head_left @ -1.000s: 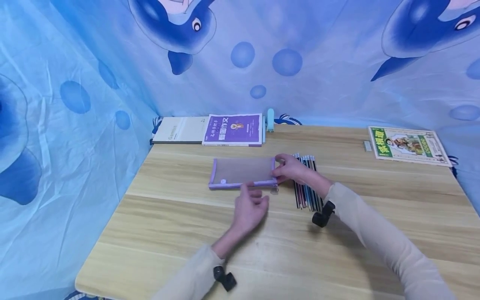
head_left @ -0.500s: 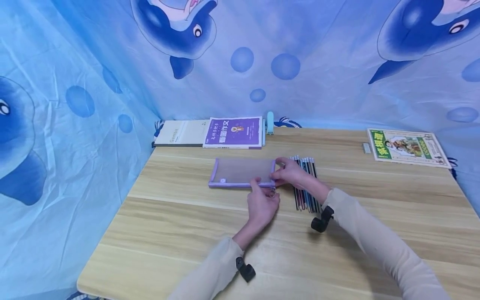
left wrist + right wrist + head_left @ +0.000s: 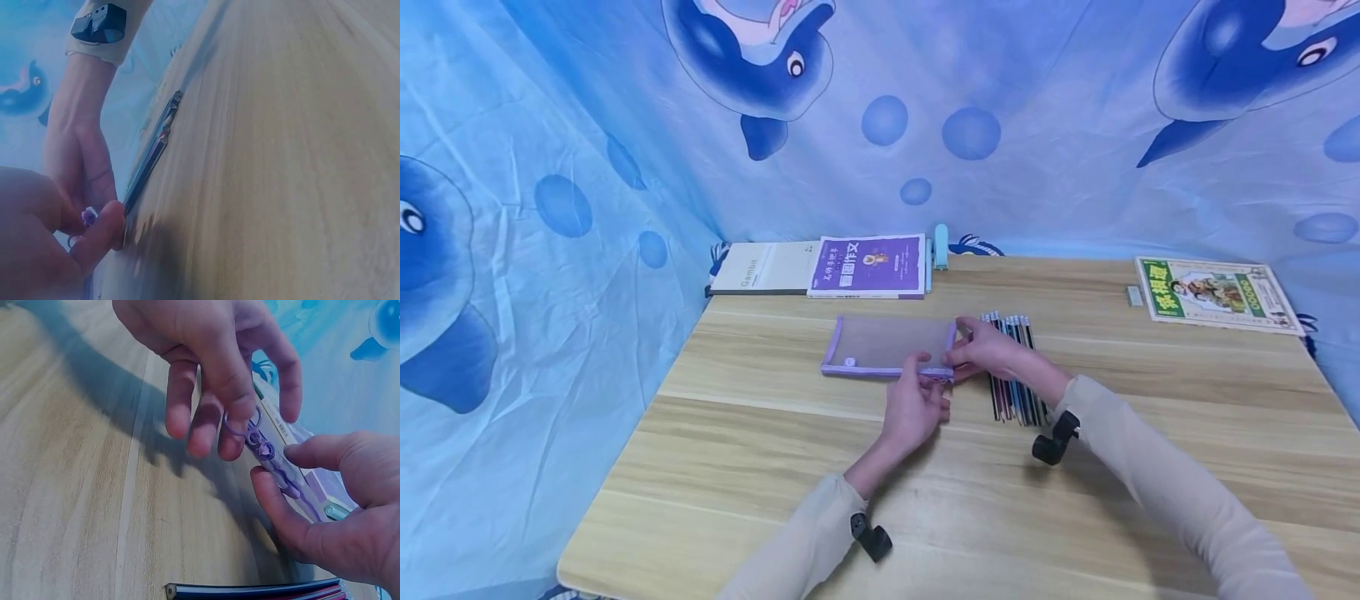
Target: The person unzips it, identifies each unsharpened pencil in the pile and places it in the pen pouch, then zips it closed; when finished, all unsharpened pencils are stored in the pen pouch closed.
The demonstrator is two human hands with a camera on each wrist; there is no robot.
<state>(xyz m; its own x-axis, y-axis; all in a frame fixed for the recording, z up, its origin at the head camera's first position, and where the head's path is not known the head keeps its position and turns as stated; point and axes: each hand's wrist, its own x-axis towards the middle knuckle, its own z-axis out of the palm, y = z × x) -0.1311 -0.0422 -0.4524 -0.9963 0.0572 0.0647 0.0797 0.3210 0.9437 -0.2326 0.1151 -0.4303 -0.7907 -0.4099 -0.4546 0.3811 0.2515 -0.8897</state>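
Note:
A see-through pencil pouch [image 3: 880,343] with purple trim lies in the middle of the wooden table, its zipper edge toward me. My right hand [image 3: 992,352] pinches the pouch's right end between thumb and fingers. At the near right corner, my left hand [image 3: 913,410] pinches the ring of the zipper pull [image 3: 255,437] between thumb and forefinger; its other fingers hang loosely bent. In the left wrist view the left thumb hides part of that pull. Beneath and beside my right forearm lies a row of pencils [image 3: 1017,396], partly covered by the hand.
At the back left, a purple book [image 3: 872,265] lies beside a pale Gambit book [image 3: 760,265], with a light-blue stapler-like object [image 3: 941,246] to their right. A green-and-white booklet [image 3: 1217,292] and a small grey block [image 3: 1134,295] lie at the back right.
My left hand has come forward and right to the pouch's corner and taken the zipper pull, then shifted slightly left. The right hand keeps its grip; the pouch has moved slightly right.

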